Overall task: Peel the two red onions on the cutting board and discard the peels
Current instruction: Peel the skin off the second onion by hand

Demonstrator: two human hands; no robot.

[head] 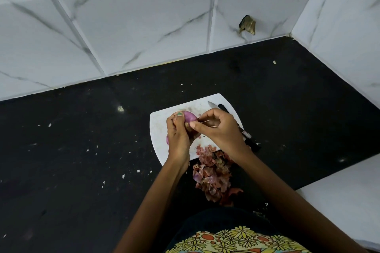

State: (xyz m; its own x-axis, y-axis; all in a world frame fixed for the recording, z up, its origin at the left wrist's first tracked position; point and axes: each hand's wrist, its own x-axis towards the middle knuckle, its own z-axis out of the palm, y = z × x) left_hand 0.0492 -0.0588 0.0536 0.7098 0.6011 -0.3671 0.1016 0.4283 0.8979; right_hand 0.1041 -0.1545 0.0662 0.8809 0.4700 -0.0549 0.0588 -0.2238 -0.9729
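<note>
Above the white cutting board (pixel 159 129), my left hand (pixel 177 133) grips a purple-red onion (pixel 190 116) with its smooth peeled side facing up. My right hand (pixel 218 127) pinches a thin strip of skin at the onion's right end. A second onion (pixel 167 139) lies on the board, mostly hidden behind my left wrist, with only a pink edge showing. A heap of reddish peels (pixel 211 172) sits on the board's near corner and spills onto the black counter towards me.
A black-handled knife (pixel 242 129) lies along the board's right side, partly under my right hand. The black counter (pixel 82 150) is speckled with small white scraps. Tiled walls stand behind and to the right; a white surface (pixel 345 201) sits at the lower right.
</note>
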